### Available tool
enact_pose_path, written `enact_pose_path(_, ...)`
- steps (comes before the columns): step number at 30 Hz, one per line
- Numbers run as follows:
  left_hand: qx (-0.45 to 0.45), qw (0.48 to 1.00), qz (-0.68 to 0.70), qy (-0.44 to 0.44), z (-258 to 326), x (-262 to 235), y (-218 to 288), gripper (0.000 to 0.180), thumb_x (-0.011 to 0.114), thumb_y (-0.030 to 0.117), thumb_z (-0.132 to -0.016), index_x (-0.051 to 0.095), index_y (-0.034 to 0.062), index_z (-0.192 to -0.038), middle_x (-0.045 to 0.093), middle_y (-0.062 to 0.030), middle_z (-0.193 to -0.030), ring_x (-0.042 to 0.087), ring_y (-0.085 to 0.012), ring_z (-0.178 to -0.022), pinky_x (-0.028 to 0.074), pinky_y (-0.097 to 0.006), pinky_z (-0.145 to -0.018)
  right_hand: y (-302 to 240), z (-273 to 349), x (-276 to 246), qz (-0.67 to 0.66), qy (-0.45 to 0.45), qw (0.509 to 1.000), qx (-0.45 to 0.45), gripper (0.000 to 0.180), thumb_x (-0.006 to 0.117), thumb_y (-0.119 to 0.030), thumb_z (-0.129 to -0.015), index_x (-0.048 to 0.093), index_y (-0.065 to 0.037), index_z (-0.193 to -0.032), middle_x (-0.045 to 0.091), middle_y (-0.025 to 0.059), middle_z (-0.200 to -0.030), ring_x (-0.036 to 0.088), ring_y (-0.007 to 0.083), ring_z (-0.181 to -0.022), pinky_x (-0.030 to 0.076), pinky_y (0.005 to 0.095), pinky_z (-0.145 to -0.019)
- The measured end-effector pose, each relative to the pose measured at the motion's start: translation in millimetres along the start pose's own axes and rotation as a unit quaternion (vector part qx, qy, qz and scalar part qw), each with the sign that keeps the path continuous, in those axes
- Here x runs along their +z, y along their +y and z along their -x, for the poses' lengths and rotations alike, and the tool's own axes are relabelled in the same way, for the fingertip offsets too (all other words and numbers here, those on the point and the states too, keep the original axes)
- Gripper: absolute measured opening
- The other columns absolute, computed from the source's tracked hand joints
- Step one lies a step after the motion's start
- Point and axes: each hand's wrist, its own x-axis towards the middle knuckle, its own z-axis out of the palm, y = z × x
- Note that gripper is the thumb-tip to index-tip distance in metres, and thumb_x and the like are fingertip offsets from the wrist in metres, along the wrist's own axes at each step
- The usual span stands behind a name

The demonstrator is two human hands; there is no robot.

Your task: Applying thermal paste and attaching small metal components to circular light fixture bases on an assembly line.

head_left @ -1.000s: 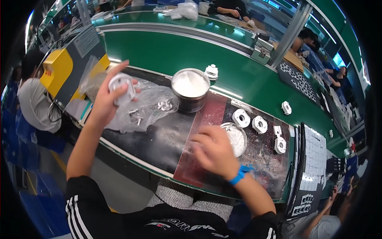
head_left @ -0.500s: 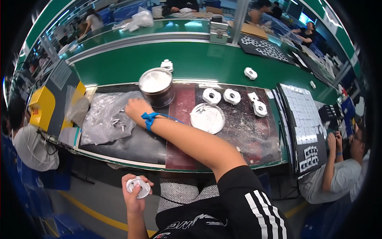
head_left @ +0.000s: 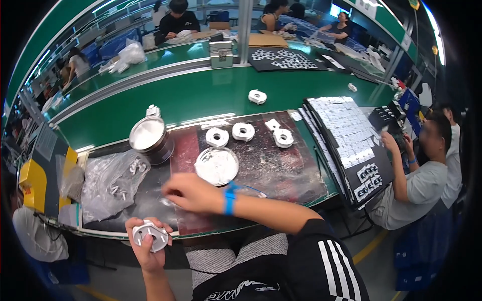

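Note:
My left hand grips a round white plastic part near the bench's front edge, thumb across its face. The part has slots and a hole. Over the dark mat, my right hand is closed and smeared by motion, with a small pale blur at its fingertips that I cannot make out. A blue wrist strap circles that wrist. Left of it lies a clear plastic bag with small shiny pins on it. Beyond the hand sits a round lid smeared with white.
An open tin of white material stands behind the bag. Several white ring-shaped parts lie on the mat's far side. A yellow and grey machine is at left. Stacked black trays lie at right, beside a seated co-worker.
My right hand has left the plastic bag and come back toward my left hand. My left hand still holds the white part. The view has turned to the right.

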Motion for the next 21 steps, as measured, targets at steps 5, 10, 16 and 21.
enact_pose_path(5,-0.043,0.997,0.039,-0.055,-79,41,-21,0.059,0.066,0.021,-0.084,0.034,0.0101,-0.132,0.058,-0.0192,-0.107,0.065,-0.0303,-0.092,0.058,-0.034,-0.063,-15,102,-107,0.099,0.082,0.971,0.201,0.011,0.071,-0.007,-0.083,0.071,-0.003,-0.093,0.067,0.0099,-0.085,0.066,0.0202,-0.073,0.053,0.0304,-0.065)
enact_pose_path(10,-0.185,0.967,0.125,-0.123,-194,61,-83,0.046,0.055,0.024,-0.088,0.043,0.0083,-0.130,0.060,-0.0232,-0.116,0.064,-0.0380,-0.099,0.054,-0.039,-0.070,0,153,-140,0.096,0.084,0.926,0.356,0.014,0.072,-0.010,-0.082,0.072,-0.004,-0.095,0.067,0.0134,-0.086,0.068,0.0237,-0.075,0.054,0.0332,-0.069)
enact_pose_path(16,-0.237,0.949,0.204,-0.048,-230,59,-118,0.040,0.045,0.035,-0.095,0.051,0.0029,-0.118,0.061,-0.0251,-0.117,0.063,-0.0411,-0.104,0.053,-0.038,-0.067,-5,140,-138,0.171,0.039,0.931,0.320,0.012,0.073,-0.008,-0.081,0.068,-0.005,-0.092,0.059,0.0099,-0.084,0.062,0.0243,-0.070,0.051,0.0354,-0.064)
enact_pose_path(21,-0.230,0.946,0.216,-0.073,-217,51,-134,0.040,0.041,0.031,-0.100,0.044,0.0029,-0.129,0.057,-0.0278,-0.125,0.061,-0.0417,-0.110,0.056,-0.041,-0.076,5,136,-130,0.171,0.041,0.937,0.302,0.012,0.074,-0.005,-0.080,0.069,-0.004,-0.091,0.057,0.0054,-0.083,0.055,0.0170,-0.065,0.045,0.0296,-0.058)
